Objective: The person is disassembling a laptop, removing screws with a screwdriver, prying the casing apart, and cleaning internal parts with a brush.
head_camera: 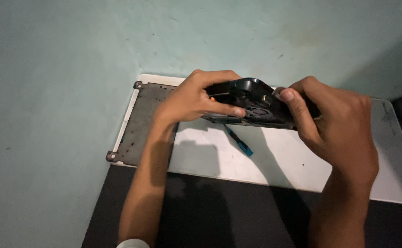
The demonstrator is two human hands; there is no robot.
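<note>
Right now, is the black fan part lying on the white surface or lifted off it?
Lifted: both hands, left hand and right hand, hold the black fan part above the white surface.

I see my left hand (189, 98) and right hand (334, 121) gripping a black plastic part (249, 103) from both ends, above a white board (279, 160). A blue tool (239, 141) lies beneath; a dark grey panel (141, 121) rests left.

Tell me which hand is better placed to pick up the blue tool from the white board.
Probably the left hand: the slim blue tool lies nearer it, though both hands grip the black plastic fan assembly, so the right hand must keep hold.
</note>
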